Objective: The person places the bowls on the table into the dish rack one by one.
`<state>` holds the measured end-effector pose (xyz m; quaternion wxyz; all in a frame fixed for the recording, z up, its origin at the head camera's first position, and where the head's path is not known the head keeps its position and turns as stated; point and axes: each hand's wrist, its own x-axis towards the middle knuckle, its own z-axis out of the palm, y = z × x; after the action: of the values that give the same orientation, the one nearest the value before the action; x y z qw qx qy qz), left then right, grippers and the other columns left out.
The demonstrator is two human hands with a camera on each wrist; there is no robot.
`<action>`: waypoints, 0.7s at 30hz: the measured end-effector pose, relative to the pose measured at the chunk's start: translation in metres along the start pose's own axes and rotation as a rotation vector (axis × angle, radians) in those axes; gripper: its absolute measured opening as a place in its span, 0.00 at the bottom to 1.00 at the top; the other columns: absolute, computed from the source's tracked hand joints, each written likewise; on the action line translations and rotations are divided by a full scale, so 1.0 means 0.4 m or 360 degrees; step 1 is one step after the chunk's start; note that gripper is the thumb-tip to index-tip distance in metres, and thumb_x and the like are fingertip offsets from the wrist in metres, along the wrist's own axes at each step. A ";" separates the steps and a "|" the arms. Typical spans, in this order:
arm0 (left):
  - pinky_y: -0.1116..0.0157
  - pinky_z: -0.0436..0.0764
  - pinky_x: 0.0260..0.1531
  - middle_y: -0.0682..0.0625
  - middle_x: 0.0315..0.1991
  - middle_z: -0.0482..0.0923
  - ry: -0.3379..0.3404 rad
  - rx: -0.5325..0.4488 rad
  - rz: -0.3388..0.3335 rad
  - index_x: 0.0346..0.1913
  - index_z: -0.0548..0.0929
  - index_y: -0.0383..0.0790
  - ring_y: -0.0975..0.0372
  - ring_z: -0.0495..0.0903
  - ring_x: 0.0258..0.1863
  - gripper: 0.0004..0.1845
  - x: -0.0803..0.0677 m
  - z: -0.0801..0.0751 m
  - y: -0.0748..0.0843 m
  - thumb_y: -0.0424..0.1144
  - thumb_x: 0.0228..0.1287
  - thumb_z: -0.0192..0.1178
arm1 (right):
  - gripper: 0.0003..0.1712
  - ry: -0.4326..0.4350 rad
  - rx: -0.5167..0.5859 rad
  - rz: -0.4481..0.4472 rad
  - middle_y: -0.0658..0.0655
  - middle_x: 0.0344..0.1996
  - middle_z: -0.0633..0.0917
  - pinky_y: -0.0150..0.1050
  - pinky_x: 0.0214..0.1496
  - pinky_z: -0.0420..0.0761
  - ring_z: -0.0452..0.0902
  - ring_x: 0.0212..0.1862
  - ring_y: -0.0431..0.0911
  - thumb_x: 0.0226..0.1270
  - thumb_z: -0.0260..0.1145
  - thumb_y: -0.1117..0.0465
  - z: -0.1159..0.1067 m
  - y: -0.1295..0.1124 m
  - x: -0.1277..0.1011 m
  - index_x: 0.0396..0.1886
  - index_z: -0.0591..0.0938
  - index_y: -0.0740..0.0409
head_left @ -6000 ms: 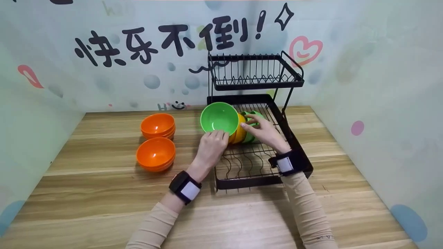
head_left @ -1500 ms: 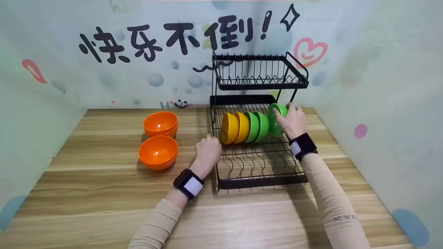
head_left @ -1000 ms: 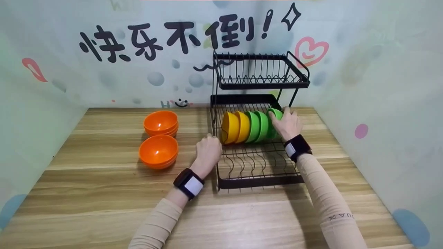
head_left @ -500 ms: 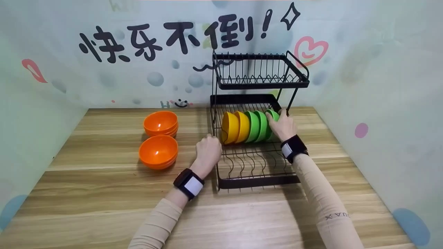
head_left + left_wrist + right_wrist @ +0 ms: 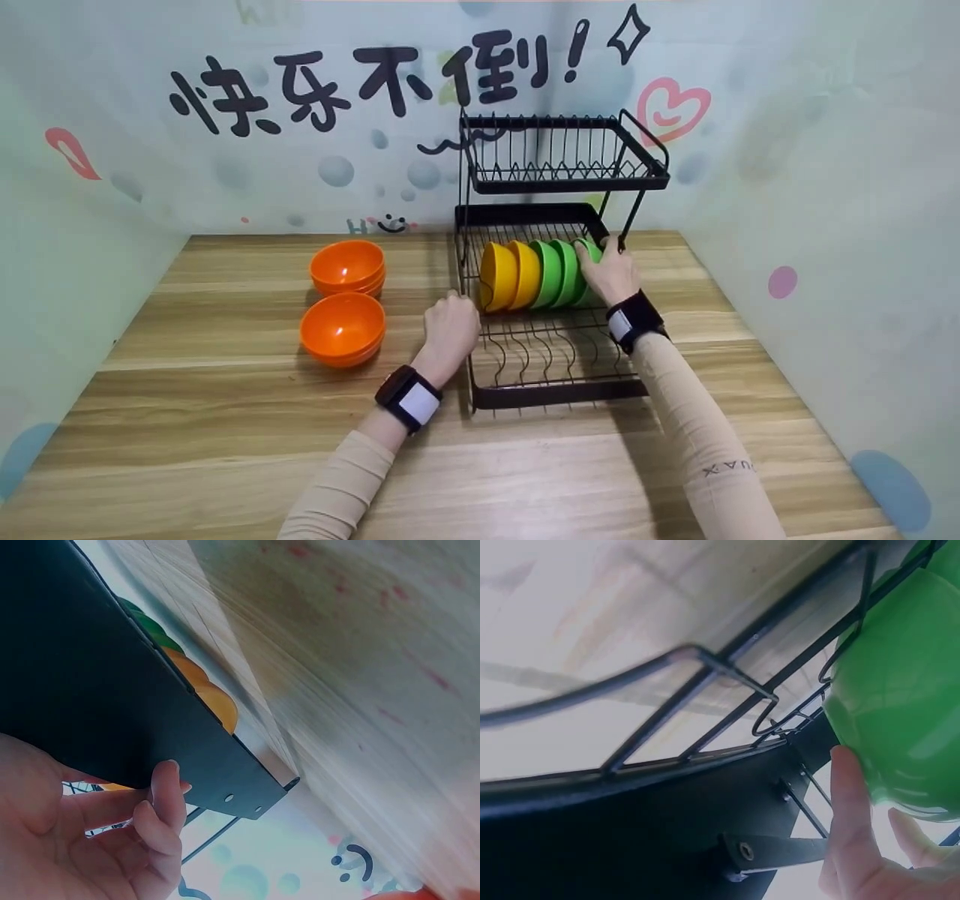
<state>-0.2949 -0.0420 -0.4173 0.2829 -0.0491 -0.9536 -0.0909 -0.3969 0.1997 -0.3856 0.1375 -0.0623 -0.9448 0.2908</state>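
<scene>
On the lower tier of a black two-tier dish rack (image 5: 562,394), bowls stand on edge in a row: two yellow bowls (image 5: 499,277), then two green bowls (image 5: 546,274) and a third green bowl (image 5: 592,251) at the right end. My right hand (image 5: 615,274) holds that last bowl, thumb at its rim; in the right wrist view its fingers touch the green bowl's outside (image 5: 907,705). My left hand (image 5: 450,326) grips the rack's left side. The left wrist view shows curled fingers (image 5: 161,829) at the black side panel (image 5: 112,690).
Two stacks of orange bowls, a rear stack (image 5: 347,266) and a front stack (image 5: 343,330), sit on the wooden table (image 5: 225,420) left of the rack. The rack's upper tier (image 5: 562,184) overhangs the back. Printed walls enclose the table at the back and sides.
Six seconds ago my left hand held a green bowl; now it grips the rack. My right hand has lowered a green bowl into the row's right end and shifted slightly left with it.
</scene>
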 end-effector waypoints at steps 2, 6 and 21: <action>0.54 0.81 0.21 0.42 0.26 0.79 -0.0007 -0.0006 -0.0002 0.26 0.83 0.31 0.50 0.83 0.24 0.11 0.000 0.000 0.000 0.36 0.58 0.58 | 0.40 -0.0013 -0.0004 0.0002 0.75 0.59 0.72 0.58 0.62 0.69 0.69 0.61 0.68 0.65 0.49 0.32 0.000 0.000 0.000 0.62 0.66 0.59; 0.54 0.81 0.21 0.42 0.27 0.80 -0.0033 -0.0016 -0.0009 0.26 0.83 0.31 0.49 0.83 0.25 0.11 0.000 -0.003 0.000 0.36 0.59 0.57 | 0.41 -0.0042 -0.0003 0.0007 0.75 0.61 0.70 0.59 0.63 0.68 0.67 0.62 0.68 0.65 0.48 0.32 -0.001 -0.001 -0.003 0.64 0.64 0.58; 0.55 0.82 0.22 0.42 0.28 0.80 -0.0100 -0.0013 -0.0037 0.29 0.84 0.31 0.49 0.83 0.26 0.12 0.002 -0.006 0.002 0.37 0.61 0.56 | 0.40 -0.0076 0.0033 -0.0039 0.77 0.63 0.66 0.60 0.64 0.67 0.64 0.65 0.68 0.68 0.49 0.36 -0.010 -0.013 -0.012 0.67 0.60 0.60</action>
<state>-0.2941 -0.0416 -0.4148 0.2516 -0.0421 -0.9621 -0.0966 -0.3913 0.1964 -0.3807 0.1190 -0.0423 -0.9455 0.3003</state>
